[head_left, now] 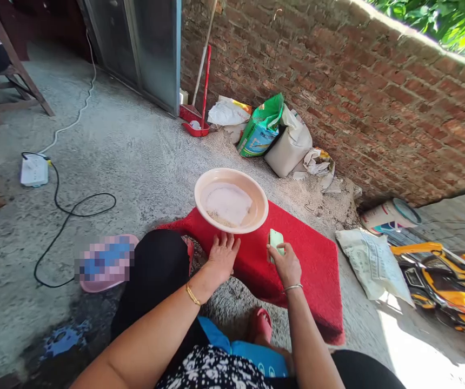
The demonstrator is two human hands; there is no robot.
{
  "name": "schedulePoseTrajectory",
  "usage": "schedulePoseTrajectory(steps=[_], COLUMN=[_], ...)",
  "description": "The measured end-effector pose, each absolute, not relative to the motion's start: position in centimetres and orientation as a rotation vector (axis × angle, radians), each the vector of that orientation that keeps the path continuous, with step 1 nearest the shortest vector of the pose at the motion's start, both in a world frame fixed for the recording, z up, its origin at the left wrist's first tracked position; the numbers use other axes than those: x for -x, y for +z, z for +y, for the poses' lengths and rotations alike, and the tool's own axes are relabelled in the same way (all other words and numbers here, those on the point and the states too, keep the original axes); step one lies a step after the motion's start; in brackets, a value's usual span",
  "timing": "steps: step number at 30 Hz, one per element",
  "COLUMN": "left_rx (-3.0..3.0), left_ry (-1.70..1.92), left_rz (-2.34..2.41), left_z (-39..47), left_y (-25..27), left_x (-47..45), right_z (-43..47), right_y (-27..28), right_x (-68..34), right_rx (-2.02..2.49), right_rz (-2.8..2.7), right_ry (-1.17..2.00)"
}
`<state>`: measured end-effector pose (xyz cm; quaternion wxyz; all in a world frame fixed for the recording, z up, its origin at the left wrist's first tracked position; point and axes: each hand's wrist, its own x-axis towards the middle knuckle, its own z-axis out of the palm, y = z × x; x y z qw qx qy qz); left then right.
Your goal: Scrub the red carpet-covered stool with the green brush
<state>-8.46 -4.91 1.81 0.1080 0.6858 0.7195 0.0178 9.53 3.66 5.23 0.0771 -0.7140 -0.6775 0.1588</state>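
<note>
Forearms (151, 332) stretch forward, left hand (221, 255) splayed beside the basin (232, 229), right hand (287, 265) clamped on a green block (276, 239).

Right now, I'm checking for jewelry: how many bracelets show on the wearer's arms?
2. A gold bracelet circles the wrist behind the left hand; a silver bracelet circles the one behind the right hand, which holds a pale green object. No others show.

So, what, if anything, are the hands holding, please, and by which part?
Right hand: a pale green bar, by its near half. Left hand: nothing visible.
</note>
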Motion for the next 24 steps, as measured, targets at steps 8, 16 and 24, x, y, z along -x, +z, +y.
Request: schedulePoseTrajectory(steps=[8, 16, 24], left_rx=[-2.099, -2.167, -2.125], left_ry=[0.252, 0.286, 0.335], left_rz=[2.212, 2.230, 2.224], left_z=[-4.2, -4.3, -4.4], left_y=[-2.7, -3.4, -3.4], left_x=[6.5, 6.7, 6.6], right_z=[5.8, 6.5, 5.6], right_y=[3.5, 3.3, 4.7], right_x=[-2.8, -8.1, -13.8], right_rx=[2.100, 2.245, 2.354], right_rz=[-2.062, -2.034, -1.887], right_ry=[0.420, 0.353, 0.232])
